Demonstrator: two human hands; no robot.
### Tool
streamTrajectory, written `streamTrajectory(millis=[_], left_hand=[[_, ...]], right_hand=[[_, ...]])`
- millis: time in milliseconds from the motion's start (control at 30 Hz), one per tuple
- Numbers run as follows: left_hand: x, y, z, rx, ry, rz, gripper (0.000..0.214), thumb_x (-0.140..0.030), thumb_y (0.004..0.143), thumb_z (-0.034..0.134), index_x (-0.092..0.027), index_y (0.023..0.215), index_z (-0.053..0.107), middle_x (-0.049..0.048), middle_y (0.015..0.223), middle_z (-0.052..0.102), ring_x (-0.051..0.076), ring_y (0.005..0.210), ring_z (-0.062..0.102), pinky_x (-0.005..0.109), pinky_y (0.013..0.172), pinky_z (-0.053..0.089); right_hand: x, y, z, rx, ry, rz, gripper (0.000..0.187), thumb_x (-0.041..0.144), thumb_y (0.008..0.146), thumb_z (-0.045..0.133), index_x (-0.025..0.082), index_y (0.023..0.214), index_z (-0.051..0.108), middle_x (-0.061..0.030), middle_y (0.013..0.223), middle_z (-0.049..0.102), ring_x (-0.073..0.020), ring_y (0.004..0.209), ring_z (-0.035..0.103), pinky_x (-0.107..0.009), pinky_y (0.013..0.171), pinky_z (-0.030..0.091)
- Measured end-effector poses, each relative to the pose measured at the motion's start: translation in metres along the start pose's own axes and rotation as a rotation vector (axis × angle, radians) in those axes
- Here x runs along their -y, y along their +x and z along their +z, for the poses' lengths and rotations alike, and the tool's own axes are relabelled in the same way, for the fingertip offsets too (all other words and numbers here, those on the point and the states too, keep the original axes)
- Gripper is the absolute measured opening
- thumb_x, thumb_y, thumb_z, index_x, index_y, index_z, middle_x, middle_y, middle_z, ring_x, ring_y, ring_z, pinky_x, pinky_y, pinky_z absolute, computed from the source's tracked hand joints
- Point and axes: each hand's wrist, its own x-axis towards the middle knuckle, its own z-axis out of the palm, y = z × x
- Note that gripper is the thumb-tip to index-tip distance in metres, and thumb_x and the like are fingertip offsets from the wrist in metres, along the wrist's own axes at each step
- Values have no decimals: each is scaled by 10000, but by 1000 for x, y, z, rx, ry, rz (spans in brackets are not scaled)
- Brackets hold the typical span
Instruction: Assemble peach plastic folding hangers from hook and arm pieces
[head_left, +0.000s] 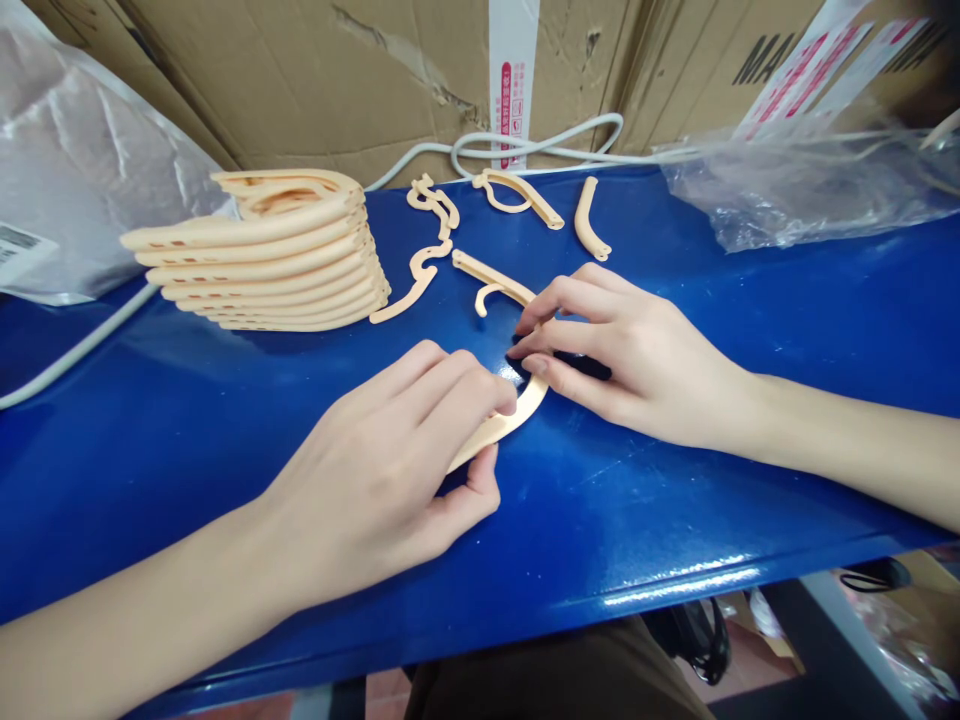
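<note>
Left hand [397,450]: closed in a pinch, thumb beneath and fingers on top, gripping the near end of a curved peach plastic piece [504,424]. Right hand [634,365]: fingers stretched out and slightly bent, tips resting on the far end of the same piece. The contact point is hidden, so it cannot be told whether this hand clamps the piece or only touches it.

The piece sits low over the middle of the blue table [675,520], bridging the two hands.

Just beyond the right fingertips lies a small hooked part [491,283]. Farther back, loose parts of the same colour lie scattered: an S-shaped strip [420,275], an arm with a loop [519,195] and a short curved bar [589,222].

To the left rear stands a stack of like pieces [277,255]. A white cable [525,148] runs along the back edge. Clear plastic bags lie at the left [75,170] and right [810,180], with cardboard boxes [360,70] behind them.
</note>
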Motion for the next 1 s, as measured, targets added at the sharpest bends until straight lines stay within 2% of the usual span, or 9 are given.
streamTrajectory(millis=[200, 367, 467, 567, 733, 900, 1000], left_hand=[[-1, 1, -2, 12, 65, 24, 73, -96, 926, 526, -141, 960, 572, 48, 894, 625, 201, 797, 519, 346, 728, 455], [0, 2, -3, 13, 164, 58, 131, -105, 943, 518, -113, 1022, 621, 64, 938, 659, 228, 843, 567, 372, 789, 473], [1, 2, -3, 17, 176, 49, 129, -104, 940, 509, -118, 1009, 618, 62, 956, 655, 228, 869, 573, 373, 815, 472], [0, -1, -2, 30, 136, -5, 104, -108, 925, 492, -156, 953, 580, 32, 913, 615, 198, 821, 546, 339, 758, 467], [-2, -5, -2, 71, 122, -98, 79, -141, 895, 453, -208, 884, 494, -13, 828, 519, 149, 696, 509, 277, 502, 339], [-3, -5, -3, 47, 186, -96, 66, -184, 891, 484, -215, 839, 457, -10, 793, 513, 160, 678, 479, 294, 505, 310], [-3, -4, -2, 12, 196, -87, 174, -304, 945, 519, -211, 812, 455, -7, 770, 509, 170, 689, 471, 306, 526, 315]], right_hand=[[0, 1, -1, 25, 29, -40, 322, 304, 1032, 457, 154, 990, 739, -108, 1087, 697, -233, 994, 607, -408, 856, 496], [0, 1, -1, 27, -6, -111, 305, 361, 1033, 478, 185, 936, 708, -65, 1027, 726, -224, 964, 618, -427, 871, 437], [1, 1, -2, 25, -19, -140, 293, 335, 1037, 467, 181, 914, 684, -47, 965, 727, -208, 930, 620, -427, 913, 422], [4, 1, -2, 28, -21, -171, 288, 308, 1043, 450, 172, 896, 657, -41, 917, 714, -191, 892, 601, -401, 925, 425], [11, 0, -4, 68, -18, -271, 347, 284, 1065, 370, 166, 835, 602, -28, 766, 652, -159, 716, 535, -317, 734, 423], [14, -2, -8, 48, 9, -191, 347, 360, 1055, 412, 176, 836, 609, 3, 671, 635, -141, 599, 523, -305, 666, 402], [13, -4, -10, 83, 13, -109, 411, 412, 1067, 375, 188, 833, 628, 14, 632, 629, -124, 534, 525, -291, 567, 341]])
